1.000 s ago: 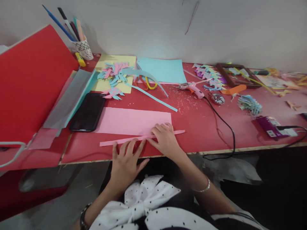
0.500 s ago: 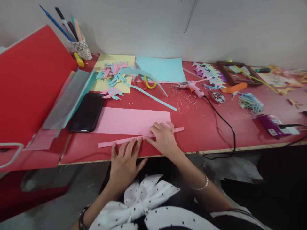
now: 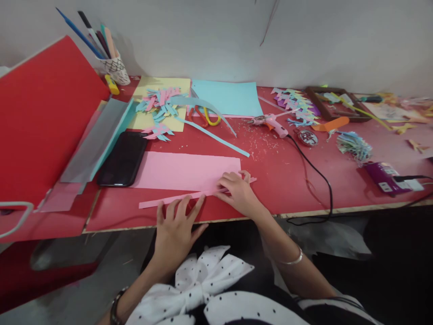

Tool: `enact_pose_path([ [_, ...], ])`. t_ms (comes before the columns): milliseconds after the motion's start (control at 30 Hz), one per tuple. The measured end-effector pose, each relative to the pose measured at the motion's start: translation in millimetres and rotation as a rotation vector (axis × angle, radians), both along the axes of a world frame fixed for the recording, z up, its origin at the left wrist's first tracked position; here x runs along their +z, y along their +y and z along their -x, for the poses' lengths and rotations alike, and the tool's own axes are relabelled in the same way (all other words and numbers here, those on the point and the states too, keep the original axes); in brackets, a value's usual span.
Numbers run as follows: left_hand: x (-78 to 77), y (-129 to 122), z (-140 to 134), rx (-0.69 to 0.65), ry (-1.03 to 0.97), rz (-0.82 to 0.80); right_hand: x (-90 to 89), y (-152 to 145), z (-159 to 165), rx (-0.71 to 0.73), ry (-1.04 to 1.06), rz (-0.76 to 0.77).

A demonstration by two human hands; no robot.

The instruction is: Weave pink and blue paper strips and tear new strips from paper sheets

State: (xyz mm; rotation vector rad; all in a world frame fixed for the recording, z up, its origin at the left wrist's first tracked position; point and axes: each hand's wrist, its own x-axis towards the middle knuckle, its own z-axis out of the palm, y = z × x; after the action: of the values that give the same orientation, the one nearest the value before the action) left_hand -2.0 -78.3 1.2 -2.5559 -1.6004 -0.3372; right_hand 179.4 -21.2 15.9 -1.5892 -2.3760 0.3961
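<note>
A narrow pink paper strip (image 3: 162,201) slants across the red table near its front edge. The fingertips of my left hand (image 3: 176,230) rest along its lower side, fingers apart and nothing gripped. My right hand (image 3: 238,192) has its thumb and curled fingers closed on the strip farther right, covering part of it; the strip's right end shows beyond the fingers. Just behind lies a wider pink paper sheet (image 3: 182,170), its lower right corner partly under my right hand.
A black phone (image 3: 122,159) touches the sheet's left end. Behind are cut paper pieces (image 3: 162,101), scissors (image 3: 212,118) and a pink glue gun (image 3: 270,123) with a black cord (image 3: 314,167). A red folder (image 3: 43,122) stands at left, a purple power adapter (image 3: 385,178) at right.
My right hand has slid to the right along the pink strip, and the strip's right end has shifted slightly. My left hand stays in nearly the same place.
</note>
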Motion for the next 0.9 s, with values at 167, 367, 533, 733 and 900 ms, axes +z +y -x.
enact_pose_path([
  [167, -0.5, -0.5, -1.4, -0.006, -0.005, -0.024, -1.9, 0.1, -7.7, -0.012, 0.033, 0.007],
  [367, 0.3, -0.7, -1.4, 0.001, 0.001, -0.017, -0.9, 1.8, -13.2, 0.041, 0.071, 0.017],
  [533, -0.9, -1.4, -1.8, 0.024, -0.019, 0.005, 0.6, 4.7, -18.1, 0.078, 0.126, 0.036],
  [733, -0.8, -1.9, -1.7, 0.026, -0.011, -0.025, -0.2, 4.7, -21.0, 0.074, 0.14, 0.042],
  [900, -0.4, -2.1, 1.0, -0.001, 0.01, -0.046, 0.0, 4.1, -18.0, 0.041, 0.046, 0.02],
])
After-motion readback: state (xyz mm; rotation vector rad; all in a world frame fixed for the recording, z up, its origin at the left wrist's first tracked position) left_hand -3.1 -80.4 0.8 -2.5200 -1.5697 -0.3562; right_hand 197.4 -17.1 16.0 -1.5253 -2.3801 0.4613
